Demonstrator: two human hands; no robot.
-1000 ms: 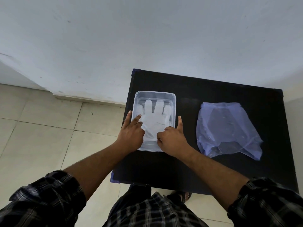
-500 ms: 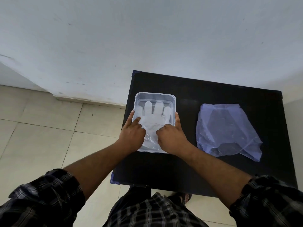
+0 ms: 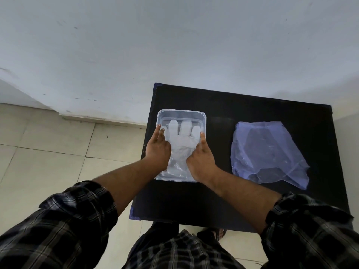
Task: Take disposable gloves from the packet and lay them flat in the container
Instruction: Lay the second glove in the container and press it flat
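pressing a glove [image 3: 181, 146] flat in the container [image 3: 182, 113], open left hand [image 3: 158, 150] and right hand [image 3: 201, 162] grip nothing on the black table [image 3: 252, 105].

Clear glove [image 3: 181, 141] flat in clear rectangular container [image 3: 182, 113], fingers toward wall; bluish packet [image 3: 266, 152] (crumpled, translucent) lies well right.

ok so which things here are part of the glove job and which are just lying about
Part of the job:
- glove, lying in the container
- container, clear plastic
- packet, to its right
- left hand and right hand, pressing on the glove

Just there:
- black table
- tiled floor
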